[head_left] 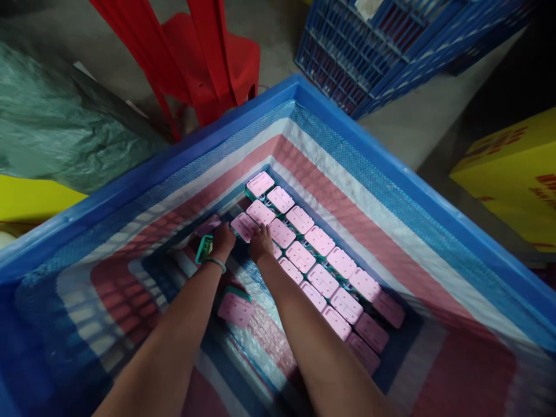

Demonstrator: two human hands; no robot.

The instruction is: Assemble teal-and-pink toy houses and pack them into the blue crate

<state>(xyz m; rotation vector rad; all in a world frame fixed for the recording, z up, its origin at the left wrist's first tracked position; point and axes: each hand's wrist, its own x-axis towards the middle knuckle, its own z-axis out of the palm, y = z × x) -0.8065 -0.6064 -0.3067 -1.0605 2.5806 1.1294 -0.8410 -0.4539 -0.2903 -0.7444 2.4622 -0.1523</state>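
Both my arms reach down into a deep blue crate (373, 145) lined with a striped red, white and blue woven sheet (434, 278). Rows of pink rectangular plastic blocks (321, 272) lie side by side on the crate's bottom. My left hand (223, 240) and my right hand (260, 243) meet on one pink block (244, 226) at the near end of the rows, fingers closed on it. A green-edged piece (203, 248) stands beside my left wrist, which wears a pale bracelet. Another pink block (236, 308) lies loose between my forearms.
A red plastic chair (208, 52) stands beyond the crate's far corner. Stacked blue lattice crates (369, 52) sit at the upper right. Yellow boxes (516, 174) are at the right, a grey-green sack (56, 121) at the left over a yellow surface.
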